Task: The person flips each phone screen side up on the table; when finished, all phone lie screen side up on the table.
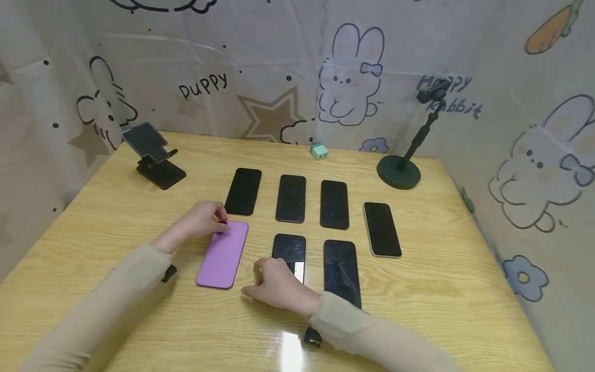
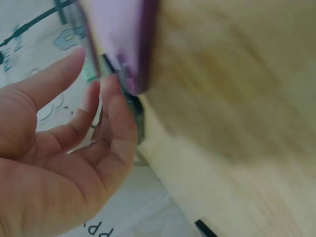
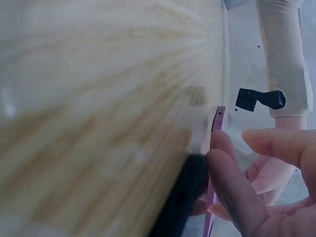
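In the head view a pink phone point(image 1: 223, 258) lies back up at the left of a group of dark phones. My left hand point(image 1: 206, 217) pinches its upper left corner, the thumb on the pink back. From the left wrist view, the curled fingers point(image 2: 121, 118) are at the phone's end, and the thumb reaches its other side. My right hand point(image 1: 279, 284) is to the right of the pink phone, thumb and forefinger apart with nothing between them. It hovers over a dark phone point(image 1: 289, 248) and hides its lower part. Beyond its fingertips, the right wrist view shows the phone's pink edge point(image 3: 217, 118).
Behind lie three black phones point(image 1: 244, 191) in a row, with a white-edged phone point(image 1: 382, 230) to their right. Another dark phone point(image 1: 341, 268) is partly under the right sleeve. A phone stand point(image 1: 160, 173), a green charger point(image 1: 319, 151) and a dark tripod stand point(image 1: 400, 171) stand farther back.
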A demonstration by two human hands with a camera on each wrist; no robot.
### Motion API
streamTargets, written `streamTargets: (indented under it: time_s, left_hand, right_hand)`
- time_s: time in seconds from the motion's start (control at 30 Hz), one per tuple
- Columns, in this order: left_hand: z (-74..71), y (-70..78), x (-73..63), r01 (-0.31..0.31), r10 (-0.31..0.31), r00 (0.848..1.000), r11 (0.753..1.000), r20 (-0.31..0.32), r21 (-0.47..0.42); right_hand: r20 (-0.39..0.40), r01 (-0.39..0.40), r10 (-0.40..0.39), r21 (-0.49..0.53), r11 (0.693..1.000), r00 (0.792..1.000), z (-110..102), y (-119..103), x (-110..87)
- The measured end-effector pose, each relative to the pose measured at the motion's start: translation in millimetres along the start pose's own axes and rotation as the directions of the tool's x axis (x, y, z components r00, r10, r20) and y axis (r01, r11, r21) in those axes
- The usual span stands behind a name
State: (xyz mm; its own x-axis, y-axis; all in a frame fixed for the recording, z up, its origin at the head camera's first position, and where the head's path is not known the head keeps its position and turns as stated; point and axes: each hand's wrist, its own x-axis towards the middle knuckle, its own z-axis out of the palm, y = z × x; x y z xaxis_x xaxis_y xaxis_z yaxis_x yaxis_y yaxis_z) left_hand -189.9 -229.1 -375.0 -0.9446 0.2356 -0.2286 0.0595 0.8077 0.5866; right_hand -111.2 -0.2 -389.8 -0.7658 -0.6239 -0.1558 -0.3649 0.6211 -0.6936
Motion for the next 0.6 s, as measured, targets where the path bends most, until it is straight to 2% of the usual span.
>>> streamTargets:
  time_s: [0.1,0.23,0.43,0.6]
  left_hand:
    - [2.4,-7.7,0.6,0.018,-0.017,1.0,0.999,-0.022,0.029]
    - [2.9,-16.0,0.7,0.007,-0.004,0.999,0.999,-0.055,0.047]
    - [1.2,-21.9,-1.2,0.0,0.0,1.0,1.0,0.013,0.009]
    - [0.0,-25.4,-3.5,0.016,-0.015,0.999,1.0,0.05,-0.014]
  right_hand:
    - [0.006,0.009,-0.009,-0.006,1.0,1.0,6,-3,7.0]
    - [0.014,0.017,-0.017,-0.032,0.999,1.0,12,-8,15.0]
    - [0.007,0.003,-0.003,-0.077,0.997,1.0,16,-13,21.5]
    - [0.026,-0.023,0.024,-0.048,0.999,0.999,19,-16,24.8]
